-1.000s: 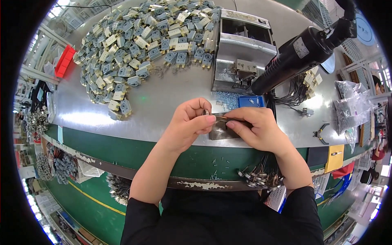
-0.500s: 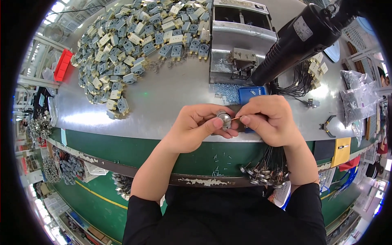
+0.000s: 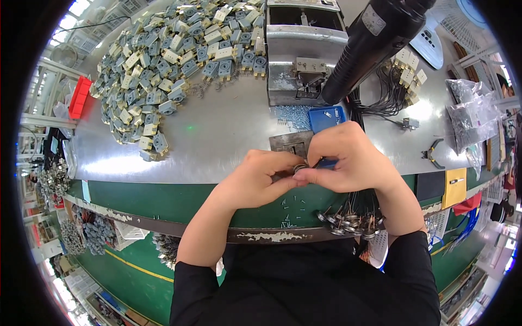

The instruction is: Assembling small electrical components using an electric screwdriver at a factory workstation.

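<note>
- Metal round part (image 3: 299,168): my left hand (image 3: 260,178) and right hand (image 3: 350,158) pinch it, likely for steadiness.
- Blue tray (image 3: 319,123): back from the counter's (image 3: 212,138) front edge, probably for reach.

You hold a shiny metal part (image 3: 299,168) | your sleeves (image 3: 197,285): matt cloth | your benchtop (image 3: 217,130): smooth, glossy metal | piled housings (image 3: 189,67): matt, hard-looking plastic | blue tray (image 3: 322,125): smooth plastic | bags (image 3: 472,126): clear, crinkled, glossy plastic | bench edge (image 3: 272,237): rough, chipped paint
</note>
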{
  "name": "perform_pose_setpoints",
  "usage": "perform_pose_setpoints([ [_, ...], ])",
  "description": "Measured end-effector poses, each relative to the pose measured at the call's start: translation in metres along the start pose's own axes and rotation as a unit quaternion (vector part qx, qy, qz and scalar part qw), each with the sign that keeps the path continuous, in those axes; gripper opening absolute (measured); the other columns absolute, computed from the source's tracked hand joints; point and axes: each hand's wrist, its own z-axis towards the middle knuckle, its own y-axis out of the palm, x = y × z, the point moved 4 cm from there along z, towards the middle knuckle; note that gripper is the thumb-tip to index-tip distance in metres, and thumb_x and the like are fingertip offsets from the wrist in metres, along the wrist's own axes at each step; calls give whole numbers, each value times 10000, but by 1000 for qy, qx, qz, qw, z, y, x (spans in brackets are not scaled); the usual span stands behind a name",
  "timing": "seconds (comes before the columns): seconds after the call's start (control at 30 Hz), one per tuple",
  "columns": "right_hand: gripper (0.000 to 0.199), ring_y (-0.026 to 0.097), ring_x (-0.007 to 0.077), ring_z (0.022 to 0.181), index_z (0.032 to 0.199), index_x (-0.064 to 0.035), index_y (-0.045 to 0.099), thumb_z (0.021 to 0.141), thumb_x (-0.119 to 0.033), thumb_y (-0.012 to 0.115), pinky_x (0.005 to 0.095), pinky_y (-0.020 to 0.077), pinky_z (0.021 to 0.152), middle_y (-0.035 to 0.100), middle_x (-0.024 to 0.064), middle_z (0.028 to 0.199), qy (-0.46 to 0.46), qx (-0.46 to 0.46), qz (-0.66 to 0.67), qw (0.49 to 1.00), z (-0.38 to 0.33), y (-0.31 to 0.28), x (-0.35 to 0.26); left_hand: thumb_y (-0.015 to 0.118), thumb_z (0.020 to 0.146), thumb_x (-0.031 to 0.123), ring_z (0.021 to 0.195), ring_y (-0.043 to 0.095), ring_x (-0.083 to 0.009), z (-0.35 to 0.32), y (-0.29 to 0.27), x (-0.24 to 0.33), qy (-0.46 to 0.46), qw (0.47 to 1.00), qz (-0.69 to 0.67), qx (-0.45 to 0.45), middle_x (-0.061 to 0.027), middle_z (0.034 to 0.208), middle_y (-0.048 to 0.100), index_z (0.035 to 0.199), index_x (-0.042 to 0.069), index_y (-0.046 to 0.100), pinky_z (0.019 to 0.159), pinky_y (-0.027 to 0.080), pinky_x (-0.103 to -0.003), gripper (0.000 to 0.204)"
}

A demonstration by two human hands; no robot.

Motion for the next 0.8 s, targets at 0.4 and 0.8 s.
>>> perform_pose_setpoints([
  [0.4, 275, 350, 37, 588, 763, -36, 629, 886, -144, 850, 257, 254, 526, 514, -55, 663, 167, -56, 203, 963, -2, 6, 25, 804, 899, -11, 831, 808, -211, -4, 4, 17, 107, 990, 41, 87, -145, 910, 807, 1045, -64, 731, 763, 655, -311, 171],
  [0.8, 324, 723, 256, 667, 1151, -50, 790, 855, 38, 691, 356, 549, 609, 729, 114, 771, -58, 45, -24, 997, 2, -8, -2, 647, 1083, 207, 796, 775, -197, -3, 16, -24, -14, 808, -589, 22, -139, 982, 784, 1193, -3, 671, 676, 628, -282, 238],
])
